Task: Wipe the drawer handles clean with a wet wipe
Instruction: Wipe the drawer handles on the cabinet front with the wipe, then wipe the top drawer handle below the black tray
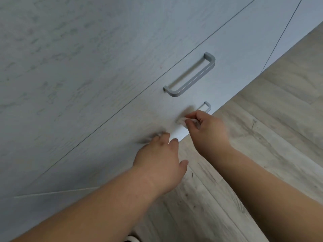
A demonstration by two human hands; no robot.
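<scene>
Right hand [208, 130] pinches the wet wipe [181, 121] against the lower drawer handle [205, 107], whose bar runs up-right from it; left hand [160, 159], fingers straight, presses the drawer front [104, 137] down-left of that handle.

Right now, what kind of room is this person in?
Probably a room at home, maybe a bedroom; the exact room can't be told. There are pale grey drawer fronts with bar handles, a wood-look plank floor, and a right hand pinching a wet wipe at the lower handle.
</scene>
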